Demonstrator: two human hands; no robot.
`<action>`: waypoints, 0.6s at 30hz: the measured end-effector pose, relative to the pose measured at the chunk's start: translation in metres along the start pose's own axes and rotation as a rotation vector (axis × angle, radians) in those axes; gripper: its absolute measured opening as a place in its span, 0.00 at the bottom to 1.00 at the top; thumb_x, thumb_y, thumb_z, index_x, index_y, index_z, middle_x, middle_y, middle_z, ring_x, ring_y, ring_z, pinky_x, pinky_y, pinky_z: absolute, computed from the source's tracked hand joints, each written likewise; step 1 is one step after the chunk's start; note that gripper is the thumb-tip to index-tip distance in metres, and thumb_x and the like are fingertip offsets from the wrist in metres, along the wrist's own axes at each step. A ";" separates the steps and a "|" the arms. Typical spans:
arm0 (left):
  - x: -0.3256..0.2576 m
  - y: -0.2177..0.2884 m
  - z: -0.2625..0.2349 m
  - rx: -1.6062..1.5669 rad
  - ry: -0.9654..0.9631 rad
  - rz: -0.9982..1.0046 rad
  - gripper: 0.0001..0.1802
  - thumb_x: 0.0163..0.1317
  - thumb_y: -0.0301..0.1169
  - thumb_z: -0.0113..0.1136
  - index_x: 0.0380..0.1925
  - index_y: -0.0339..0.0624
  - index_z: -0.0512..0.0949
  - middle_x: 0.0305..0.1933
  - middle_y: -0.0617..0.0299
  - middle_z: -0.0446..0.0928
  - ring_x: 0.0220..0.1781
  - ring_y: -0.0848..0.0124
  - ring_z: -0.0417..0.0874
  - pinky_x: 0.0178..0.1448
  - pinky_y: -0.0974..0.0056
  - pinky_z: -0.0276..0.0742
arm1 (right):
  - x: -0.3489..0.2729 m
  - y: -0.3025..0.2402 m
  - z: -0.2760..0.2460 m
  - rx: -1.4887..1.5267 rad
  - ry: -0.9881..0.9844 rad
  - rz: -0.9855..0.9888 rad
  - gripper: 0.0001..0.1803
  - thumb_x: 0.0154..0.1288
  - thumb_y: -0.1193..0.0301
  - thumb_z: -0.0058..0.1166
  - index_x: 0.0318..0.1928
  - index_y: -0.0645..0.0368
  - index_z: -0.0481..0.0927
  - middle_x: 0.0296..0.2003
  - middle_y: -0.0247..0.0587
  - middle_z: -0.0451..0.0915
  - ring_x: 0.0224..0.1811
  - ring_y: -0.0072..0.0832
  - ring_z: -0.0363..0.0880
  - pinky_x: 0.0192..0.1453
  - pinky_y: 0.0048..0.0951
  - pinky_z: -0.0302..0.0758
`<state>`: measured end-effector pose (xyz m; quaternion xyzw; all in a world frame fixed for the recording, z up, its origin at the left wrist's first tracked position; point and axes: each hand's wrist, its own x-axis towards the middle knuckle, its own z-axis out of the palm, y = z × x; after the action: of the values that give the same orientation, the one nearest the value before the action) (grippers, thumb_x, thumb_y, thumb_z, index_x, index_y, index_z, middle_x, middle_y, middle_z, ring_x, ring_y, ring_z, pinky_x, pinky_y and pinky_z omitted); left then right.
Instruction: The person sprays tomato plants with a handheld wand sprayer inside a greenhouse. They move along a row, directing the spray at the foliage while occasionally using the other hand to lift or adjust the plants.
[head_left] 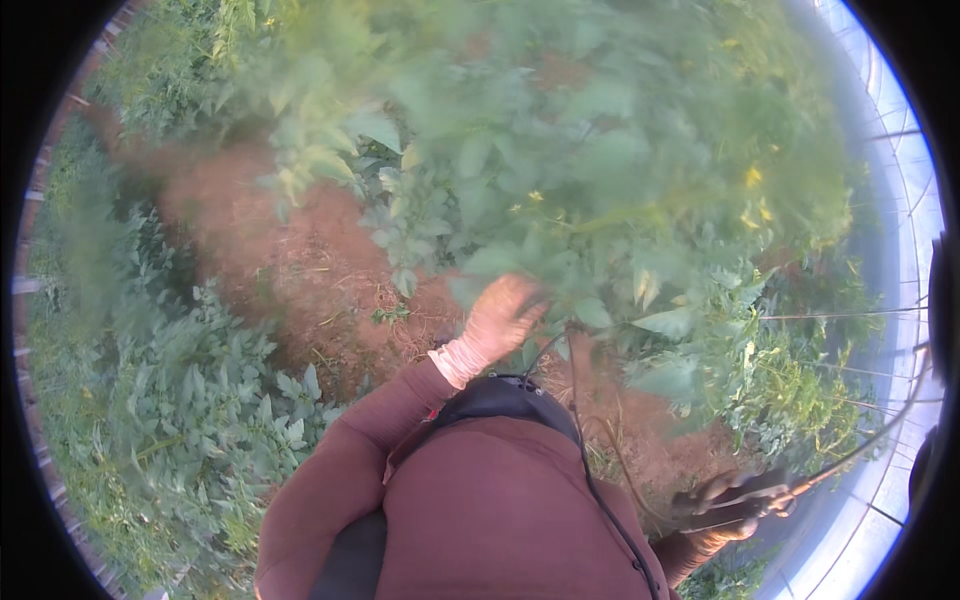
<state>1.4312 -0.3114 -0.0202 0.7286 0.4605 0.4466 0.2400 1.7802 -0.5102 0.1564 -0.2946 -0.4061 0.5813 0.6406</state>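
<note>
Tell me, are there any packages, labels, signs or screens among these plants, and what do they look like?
None in view: only leafy green plants, red-brown soil and the pale greenhouse cover. The left hand, in a pale glove, reaches into the leaves; the right hand grips thin strings.
</note>
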 end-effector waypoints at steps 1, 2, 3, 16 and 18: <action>0.000 0.001 -0.008 -0.080 -0.100 -0.071 0.14 0.59 0.31 0.64 0.46 0.45 0.79 0.45 0.54 0.79 0.48 0.55 0.80 0.51 0.58 0.77 | 0.005 0.020 0.028 0.121 0.038 -0.029 0.35 0.57 0.59 0.61 0.63 0.52 0.65 0.44 0.47 0.78 0.29 0.39 0.80 0.33 0.41 0.80; 0.002 0.003 -0.013 -0.149 -0.153 -0.125 0.14 0.61 0.33 0.63 0.47 0.45 0.79 0.46 0.54 0.79 0.49 0.55 0.80 0.51 0.58 0.77 | 0.014 0.041 0.058 0.209 0.068 -0.140 0.34 0.58 0.59 0.60 0.63 0.53 0.65 0.42 0.47 0.79 0.29 0.39 0.80 0.34 0.42 0.80; 0.003 0.007 -0.015 -0.227 -0.211 -0.173 0.14 0.62 0.34 0.63 0.47 0.45 0.79 0.47 0.53 0.79 0.50 0.55 0.80 0.51 0.58 0.77 | 0.029 0.058 0.087 0.128 0.063 -0.076 0.32 0.59 0.60 0.59 0.62 0.55 0.66 0.39 0.48 0.81 0.28 0.39 0.80 0.36 0.43 0.79; -0.013 -0.059 -0.003 -0.936 -0.137 -0.218 0.24 0.60 0.48 0.62 0.48 0.43 0.79 0.44 0.49 0.79 0.52 0.51 0.77 0.60 0.56 0.71 | 0.179 0.222 0.223 -0.703 -0.309 0.236 0.16 0.65 0.62 0.58 0.41 0.63 0.82 0.35 0.41 0.81 0.41 0.32 0.80 0.50 0.30 0.74; -0.006 -0.069 -0.027 -0.334 -0.224 -0.224 0.23 0.59 0.47 0.63 0.47 0.43 0.79 0.42 0.50 0.80 0.50 0.52 0.78 0.59 0.57 0.71 | 0.189 0.228 0.180 -0.936 -0.054 0.532 0.18 0.66 0.60 0.55 0.44 0.64 0.81 0.33 0.42 0.81 0.40 0.31 0.80 0.45 0.31 0.74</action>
<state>1.3756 -0.2866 -0.0621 0.6683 0.4286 0.4034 0.4549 1.5085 -0.3071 0.0853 -0.6264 -0.5494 0.4877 0.2607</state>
